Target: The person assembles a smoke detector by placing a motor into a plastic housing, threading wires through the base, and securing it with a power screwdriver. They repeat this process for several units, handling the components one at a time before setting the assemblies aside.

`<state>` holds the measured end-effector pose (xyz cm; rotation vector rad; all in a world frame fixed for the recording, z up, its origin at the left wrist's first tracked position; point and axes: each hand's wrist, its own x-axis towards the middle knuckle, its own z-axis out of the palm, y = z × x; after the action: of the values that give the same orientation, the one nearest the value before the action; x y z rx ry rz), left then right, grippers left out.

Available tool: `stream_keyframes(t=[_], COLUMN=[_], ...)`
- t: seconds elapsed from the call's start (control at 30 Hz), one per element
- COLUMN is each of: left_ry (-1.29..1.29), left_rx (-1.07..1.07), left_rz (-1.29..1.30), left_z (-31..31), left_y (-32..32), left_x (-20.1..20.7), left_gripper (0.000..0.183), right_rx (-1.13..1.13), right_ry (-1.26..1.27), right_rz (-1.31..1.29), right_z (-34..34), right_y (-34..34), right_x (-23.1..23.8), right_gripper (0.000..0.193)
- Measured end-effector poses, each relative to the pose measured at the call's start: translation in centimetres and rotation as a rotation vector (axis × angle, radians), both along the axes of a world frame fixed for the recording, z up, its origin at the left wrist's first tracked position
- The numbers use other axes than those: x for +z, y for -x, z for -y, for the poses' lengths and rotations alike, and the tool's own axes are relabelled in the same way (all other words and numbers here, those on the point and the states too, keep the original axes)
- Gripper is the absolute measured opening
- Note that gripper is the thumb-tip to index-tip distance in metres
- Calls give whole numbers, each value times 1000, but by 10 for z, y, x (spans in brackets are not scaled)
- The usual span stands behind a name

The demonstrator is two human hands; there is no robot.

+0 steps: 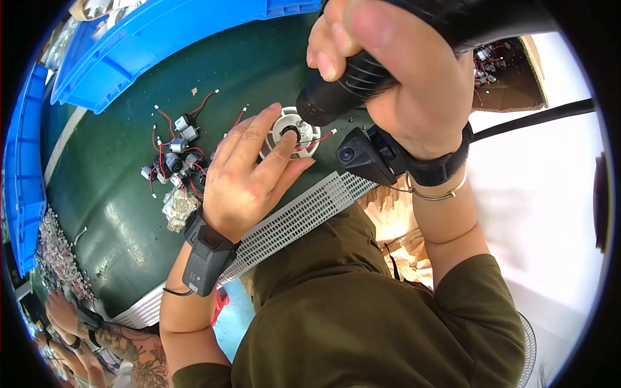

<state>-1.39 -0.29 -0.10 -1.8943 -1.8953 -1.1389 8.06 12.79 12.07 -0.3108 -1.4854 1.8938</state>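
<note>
The worker's left hand, fingers spread, steadies a white housing, dark core apparently seated; the right hand, fingers curled, grips a power tool; loose motors lie unfitted.

L hand holds rnd wht part, R hand w/ blk tool.

Blue bins, green tabletop, pale perforated strip, cardboard box

- Shirt: dark olive, short-sleeved
- Left wrist, beyond the shirt: boxy camera, thin black cable
- Right wrist, beyond the shirt: round-lensed black camera, black strap, silvery bangle
</note>
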Motion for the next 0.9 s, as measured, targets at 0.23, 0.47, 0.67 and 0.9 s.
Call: stream_keyframes(t=[0.23, 0.47, 0.67, 0.9], left_ry=[-3, -9, -59, 142], left_rx=[-4, -19, 32, 806], left_rz=[28, -8, 372, 153], left_z=[0, 0, -3, 103], left_y=[1, -1, -1, 167], left_x=[-2, 4, -2, 27], left_gripper=[35, 36, 48, 39], right_rx=[44, -18, 174, -347], right_ry=[-194, -806, -490, -594], right_rz=[54, -85, -267, 77], right_z=[-10, -15, -34, -32], right_y=[11, 10, 8, 41], right_x=[-6, -18, -15, 13], right_gripper=[24, 22, 10, 30])
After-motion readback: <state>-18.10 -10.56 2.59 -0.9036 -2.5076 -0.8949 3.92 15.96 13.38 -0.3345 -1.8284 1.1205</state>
